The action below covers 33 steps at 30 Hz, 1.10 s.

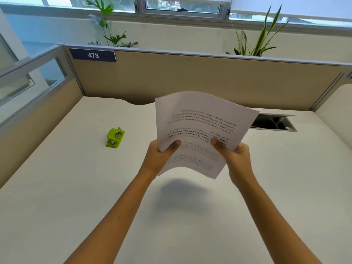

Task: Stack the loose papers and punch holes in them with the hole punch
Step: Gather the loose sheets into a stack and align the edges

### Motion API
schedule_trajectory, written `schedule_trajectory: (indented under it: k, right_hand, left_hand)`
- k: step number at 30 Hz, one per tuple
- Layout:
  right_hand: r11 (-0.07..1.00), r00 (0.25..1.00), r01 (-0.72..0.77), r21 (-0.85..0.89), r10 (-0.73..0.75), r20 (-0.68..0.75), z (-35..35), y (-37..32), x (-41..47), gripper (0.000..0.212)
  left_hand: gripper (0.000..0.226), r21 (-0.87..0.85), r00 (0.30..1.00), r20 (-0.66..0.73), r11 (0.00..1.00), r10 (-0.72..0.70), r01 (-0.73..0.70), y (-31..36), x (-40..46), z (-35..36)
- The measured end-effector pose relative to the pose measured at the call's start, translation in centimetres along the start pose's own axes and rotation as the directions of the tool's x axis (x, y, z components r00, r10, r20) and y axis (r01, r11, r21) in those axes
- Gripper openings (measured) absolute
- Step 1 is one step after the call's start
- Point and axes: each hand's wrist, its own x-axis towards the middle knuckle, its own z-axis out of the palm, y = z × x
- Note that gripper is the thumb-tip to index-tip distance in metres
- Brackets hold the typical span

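Note:
A small bundle of white printed papers [202, 121] is held in the air above the white desk [76, 187], text upside down to me. The sheets are not squared: one sticks out lower than the others. My left hand [162, 155] grips the bundle's lower left edge, thumb on top. My right hand [234, 157] grips the lower right edge in the same way. A lime-green hole punch [114, 137] sits on the desk to the left of the papers, apart from both hands.
Beige cubicle partitions [190, 79] wall the desk at the back and both sides, with a "473" label [93, 55]. An open cable hatch [274, 122] lies at the back right, partly behind the papers. Plants [257, 39] stand beyond the partition.

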Motion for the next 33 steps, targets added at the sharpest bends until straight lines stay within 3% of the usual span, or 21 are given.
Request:
schedule_trajectory:
  k: [6, 17, 20, 24, 26, 28, 31, 33]
  right_hand:
    - [0.980, 0.974, -0.197, -0.040, 0.190, -0.124, 0.3, 4.3, -2.5, 0.019]
    - [0.970, 0.968, -0.236, -0.060, 0.229, -0.098, 0.2, 5.7, -2.9, 0.023]
    - [0.963, 0.965, -0.251, -0.103, 0.241, -0.103, -0.5, 6.0, -3.2, 0.022]
    - [0.933, 0.981, -0.181, -0.311, 0.193, 0.008, -2.2, 3.9, -1.3, 0.019]
    - [0.838, 0.985, -0.094, -0.538, 0.157, 0.072, -3.0, 2.4, 0.0, 0.019]
    - [0.685, 0.978, 0.022, -0.729, 0.137, 0.159, -3.4, 0.8, 1.2, 0.019]
    - [0.474, 0.933, 0.181, -0.862, 0.195, 0.303, -2.9, -1.5, 2.1, 0.019]
    - [0.368, 0.897, 0.289, -0.884, 0.218, 0.384, -2.0, -2.8, 2.4, 0.019]
  left_hand:
    - [0.023, 0.011, 0.989, -0.079, 0.992, -0.128, 0.129, -4.0, -2.6, 0.6]
    - [0.016, -0.087, 0.967, -0.112, 0.972, -0.229, 0.220, -4.5, -3.1, 1.3]
    - [0.034, -0.062, 0.972, -0.136, 0.981, -0.192, 0.185, -4.2, -3.1, 1.0]
    - [0.089, -0.003, 0.993, -0.119, 1.000, 0.001, -0.001, -1.5, -1.9, -0.7]
    - [0.104, 0.119, 0.980, -0.161, 0.988, 0.120, -0.101, 0.4, -1.5, -2.0]
    - [0.108, 0.351, 0.966, -0.128, 0.922, 0.223, -0.166, 2.4, -1.0, -3.2]
    - [0.099, 0.631, 0.952, 0.069, 0.725, 0.300, -0.274, 4.8, -0.5, -4.0]
    - [0.082, 0.738, 0.933, 0.235, 0.576, 0.271, -0.353, 5.6, 0.1, -4.0]
